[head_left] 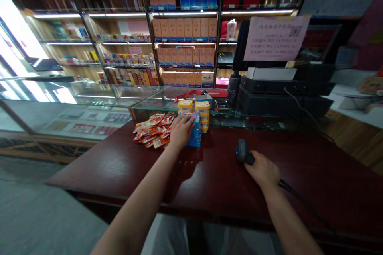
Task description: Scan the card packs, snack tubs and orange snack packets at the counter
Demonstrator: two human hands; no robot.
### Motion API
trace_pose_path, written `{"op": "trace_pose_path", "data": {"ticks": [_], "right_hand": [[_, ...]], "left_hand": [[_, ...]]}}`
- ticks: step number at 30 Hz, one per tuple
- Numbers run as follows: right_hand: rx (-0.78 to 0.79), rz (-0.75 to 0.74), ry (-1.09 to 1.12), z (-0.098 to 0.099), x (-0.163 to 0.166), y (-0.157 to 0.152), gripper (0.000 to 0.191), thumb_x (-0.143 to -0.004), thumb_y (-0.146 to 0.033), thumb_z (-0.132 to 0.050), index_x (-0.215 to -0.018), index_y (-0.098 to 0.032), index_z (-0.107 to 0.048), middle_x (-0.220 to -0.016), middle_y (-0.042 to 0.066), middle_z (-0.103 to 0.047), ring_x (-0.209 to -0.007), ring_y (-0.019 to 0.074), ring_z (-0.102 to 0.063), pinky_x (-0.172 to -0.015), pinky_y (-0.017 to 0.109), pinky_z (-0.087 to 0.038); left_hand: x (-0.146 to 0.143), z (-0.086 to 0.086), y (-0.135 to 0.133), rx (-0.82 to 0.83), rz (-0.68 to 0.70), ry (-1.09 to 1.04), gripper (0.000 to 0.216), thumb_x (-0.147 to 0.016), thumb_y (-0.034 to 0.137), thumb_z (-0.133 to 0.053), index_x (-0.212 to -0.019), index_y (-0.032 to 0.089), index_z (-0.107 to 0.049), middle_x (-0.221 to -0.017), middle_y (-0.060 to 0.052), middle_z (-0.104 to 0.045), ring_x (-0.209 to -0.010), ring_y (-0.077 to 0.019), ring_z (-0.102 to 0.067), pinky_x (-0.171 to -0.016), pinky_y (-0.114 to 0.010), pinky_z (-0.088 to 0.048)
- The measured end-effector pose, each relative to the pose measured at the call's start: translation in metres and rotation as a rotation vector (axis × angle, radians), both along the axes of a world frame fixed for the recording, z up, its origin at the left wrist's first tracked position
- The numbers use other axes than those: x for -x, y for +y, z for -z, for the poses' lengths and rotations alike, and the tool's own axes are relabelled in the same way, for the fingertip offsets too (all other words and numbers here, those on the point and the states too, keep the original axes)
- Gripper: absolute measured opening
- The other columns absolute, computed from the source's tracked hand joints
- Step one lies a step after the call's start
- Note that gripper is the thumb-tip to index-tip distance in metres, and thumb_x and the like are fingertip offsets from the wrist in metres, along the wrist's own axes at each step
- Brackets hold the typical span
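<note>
My left hand (181, 131) lies on a blue box (196, 133) that rests on the dark red counter (215, 175); its fingers curl over the box's top. Just left of the box is a heap of orange snack packets (152, 130). Behind it stand stacked yellow-lidded tubs (202, 112). My right hand (263, 171) is wrapped round the handle of a black barcode scanner (241, 151), whose head points toward the box. A black cable (299, 197) trails from the scanner to the right.
A glass display case (89, 99) runs behind the counter to the left. A black till with a monitor and pink paper notice (275, 38) stands at the right rear, with a dark bottle (233, 87) beside it. Shelves of boxed goods (185, 28) line the back wall.
</note>
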State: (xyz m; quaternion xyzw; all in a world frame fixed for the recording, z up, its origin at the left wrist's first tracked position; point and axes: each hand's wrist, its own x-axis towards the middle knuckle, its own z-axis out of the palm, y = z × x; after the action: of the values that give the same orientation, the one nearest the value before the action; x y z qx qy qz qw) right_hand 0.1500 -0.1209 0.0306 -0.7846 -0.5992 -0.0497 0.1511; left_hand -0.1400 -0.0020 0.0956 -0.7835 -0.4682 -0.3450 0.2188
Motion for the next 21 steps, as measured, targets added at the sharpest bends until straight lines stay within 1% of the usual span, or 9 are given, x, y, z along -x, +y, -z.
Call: {"op": "trace_pose_path", "data": {"ticks": [3,6,8,12,14,16,18,21], "right_hand": [[0.014,0.003,-0.019,0.0,-0.001,-0.002,0.03,-0.083,-0.04,-0.053,-0.108,-0.027,-0.061,-0.095,0.005,-0.07,-0.083,0.0245,-0.067,-0.06,0.031,-0.039],[0.023,0.003,-0.037,-0.001,0.0,-0.004,0.031,-0.084,-0.043,-0.051,-0.108,-0.027,-0.061,-0.096,0.005,-0.07,-0.083,0.0249,-0.066,-0.061,0.031,-0.039],[0.018,0.002,-0.049,-0.001,0.0,-0.005,0.031,-0.085,-0.044,-0.05,-0.108,-0.026,-0.061,-0.096,0.006,-0.069,-0.084,0.0245,-0.066,-0.062,0.031,-0.039],[-0.002,-0.009,-0.066,0.0,0.002,-0.006,0.032,-0.086,-0.042,-0.049,-0.111,-0.025,-0.061,-0.097,0.007,-0.069,-0.086,0.0233,-0.065,-0.064,0.03,-0.039],[-0.005,-0.014,-0.066,0.0,0.002,-0.007,0.033,-0.086,-0.041,-0.05,-0.112,-0.025,-0.06,-0.098,0.006,-0.069,-0.086,0.0231,-0.066,-0.064,0.03,-0.04],[-0.004,-0.018,-0.062,0.0,0.003,-0.007,0.032,-0.085,-0.04,-0.05,-0.112,-0.025,-0.06,-0.097,0.006,-0.069,-0.085,0.0232,-0.066,-0.064,0.03,-0.04],[-0.002,-0.021,-0.055,0.0,0.003,-0.007,0.031,-0.085,-0.04,-0.05,-0.111,-0.025,-0.06,-0.097,0.006,-0.069,-0.084,0.0233,-0.066,-0.063,0.031,-0.04],[0.007,-0.027,-0.04,-0.001,0.004,-0.007,0.028,-0.085,-0.037,-0.05,-0.109,-0.025,-0.06,-0.097,0.005,-0.069,-0.084,0.0231,-0.066,-0.063,0.031,-0.04]], "left_hand": [[-0.001,0.011,-0.007,-0.001,-0.032,0.03,0.041,-0.093,0.034,-0.042,-0.132,0.024,-0.052,-0.132,-0.007,-0.056,-0.122,-0.0249,-0.047,-0.112,-0.046,-0.023],[-0.004,0.018,-0.012,0.017,-0.059,0.038,0.047,-0.092,0.035,-0.042,-0.137,0.021,-0.046,-0.14,-0.009,-0.049,-0.13,-0.0263,-0.04,-0.117,-0.048,-0.012],[-0.006,0.019,-0.012,0.039,-0.065,0.035,0.05,-0.091,0.037,-0.043,-0.138,0.019,-0.044,-0.141,-0.011,-0.048,-0.132,-0.0275,-0.037,-0.117,-0.05,-0.008],[-0.009,0.013,-0.015,0.079,-0.07,0.036,0.054,-0.09,0.038,-0.046,-0.14,0.019,-0.04,-0.144,-0.014,-0.043,-0.137,-0.0304,-0.031,-0.115,-0.058,0.0],[-0.009,0.013,-0.023,0.075,-0.088,0.021,0.059,-0.087,0.035,-0.05,-0.142,0.018,-0.036,-0.149,-0.016,-0.034,-0.141,-0.0329,-0.022,-0.113,-0.062,0.001],[-0.007,0.018,-0.037,0.06,-0.099,0.007,0.065,-0.084,0.032,-0.054,-0.144,0.018,-0.033,-0.153,-0.017,-0.026,-0.144,-0.0351,-0.014,-0.113,-0.063,-0.001],[-0.004,0.03,-0.054,0.062,-0.068,0.02,0.061,-0.085,0.029,-0.053,-0.143,0.019,-0.036,-0.153,-0.017,-0.026,-0.144,-0.0341,-0.015,-0.114,-0.061,-0.004],[0.001,0.054,-0.076,0.101,0.011,0.041,0.057,-0.085,0.026,-0.053,-0.14,0.02,-0.039,-0.15,-0.016,-0.031,-0.142,-0.0323,-0.02,-0.115,-0.058,-0.013]]}}
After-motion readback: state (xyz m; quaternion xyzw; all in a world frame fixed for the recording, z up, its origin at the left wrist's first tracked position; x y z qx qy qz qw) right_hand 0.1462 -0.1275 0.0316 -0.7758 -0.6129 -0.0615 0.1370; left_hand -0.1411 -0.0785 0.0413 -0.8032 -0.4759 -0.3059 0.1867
